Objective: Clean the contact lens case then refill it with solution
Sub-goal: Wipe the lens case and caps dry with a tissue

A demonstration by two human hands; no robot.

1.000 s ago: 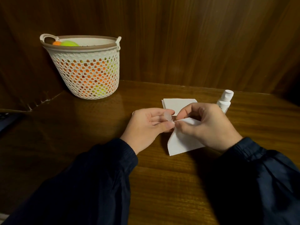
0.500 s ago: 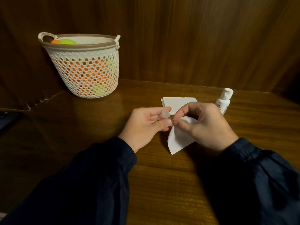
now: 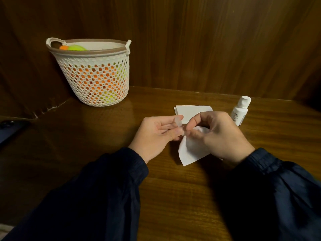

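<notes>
My left hand (image 3: 154, 134) pinches a small translucent contact lens case (image 3: 178, 122) between thumb and fingertips, above the middle of the wooden table (image 3: 173, 197). My right hand (image 3: 220, 136) grips a white tissue (image 3: 191, 150) and presses its upper part against the case; the loose corner hangs toward the table. Most of the case is hidden by my fingers. A small white solution bottle (image 3: 240, 112) with its cap on stands upright just right of my right hand.
A folded white tissue (image 3: 189, 111) lies flat behind my hands. A white perforated basket (image 3: 93, 75) holding orange and green balls stands at the back left against the wood wall. A dark flat object (image 3: 8, 131) lies at the left edge.
My right hand has bunched the tissue more and shifted it slightly against the case. My left hand holds the case in nearly the same place.
</notes>
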